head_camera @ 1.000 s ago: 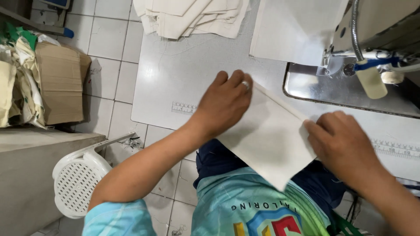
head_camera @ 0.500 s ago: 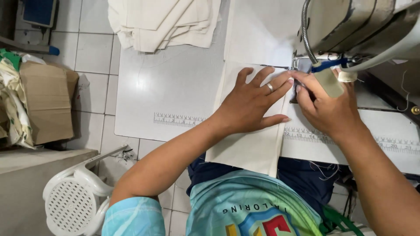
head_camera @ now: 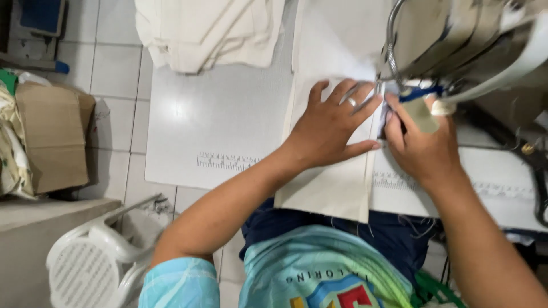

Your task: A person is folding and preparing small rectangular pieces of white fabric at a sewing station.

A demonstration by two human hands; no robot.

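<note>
A cream fabric piece (head_camera: pixel 325 188) lies on the white sewing table (head_camera: pixel 228 120) and hangs a little over its near edge. My left hand (head_camera: pixel 328 128) lies flat on it with fingers spread, a ring on one finger, pressing it down just left of the needle area. My right hand (head_camera: pixel 419 145) rests at the fabric's right edge, fingers curled and pinching the cloth under the sewing machine head (head_camera: pixel 462 45). The needle itself is hidden behind the machine head and my fingers.
A stack of folded cream fabric (head_camera: pixel 211 31) sits at the table's far left. A printed ruler strip (head_camera: pixel 225 161) runs along the near edge. On the tiled floor stand a cardboard box (head_camera: pixel 51 137) and a white plastic stool (head_camera: pixel 91 262).
The fabric has been slid up and right from the table's near edge to under the machine head. Both hands moved with it; my left hand has spread flat on it.
</note>
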